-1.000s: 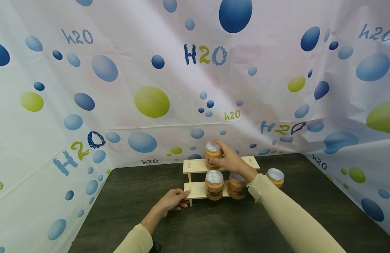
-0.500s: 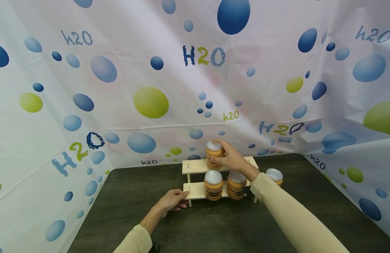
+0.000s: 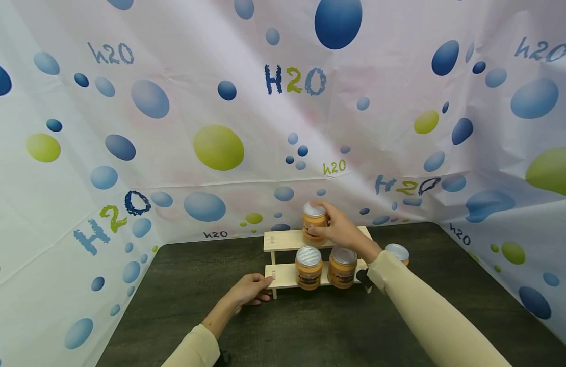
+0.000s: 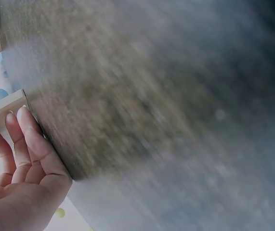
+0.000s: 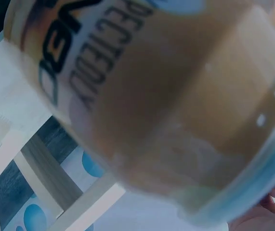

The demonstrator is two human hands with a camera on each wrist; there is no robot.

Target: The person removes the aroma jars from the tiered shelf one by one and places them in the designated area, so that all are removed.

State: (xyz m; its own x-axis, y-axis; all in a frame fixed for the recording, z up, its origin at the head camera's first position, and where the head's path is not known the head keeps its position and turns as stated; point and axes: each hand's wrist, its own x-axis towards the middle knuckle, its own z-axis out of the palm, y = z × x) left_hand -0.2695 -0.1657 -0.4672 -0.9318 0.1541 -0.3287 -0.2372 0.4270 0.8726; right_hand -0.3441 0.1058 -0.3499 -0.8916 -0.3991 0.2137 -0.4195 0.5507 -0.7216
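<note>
We work on a dark, matt wood-grain table boxed in by crinkled plastic sheeting printed with blue and green bubbles. Nearest us, our left hand lies with straight fingers pressed against the end of the lower step of a small pale wooden two-step rack, holding nothing; the left wrist view shows the fingers flat against the bare board edge. Just beyond and to the right of that hand, two amber jars with silver lids stand side by side on the lower step. Behind them, our right hand curls round a third jar on the upper step, thumb and fingers wrapping its wall below the lid. We judge that jar rigid, smooth, possibly slippery and fairly heavy with its thick tan filling, so the mid-body grip suits it better than the lid rim. A fourth jar stands on the table right of the sleeve.
</note>
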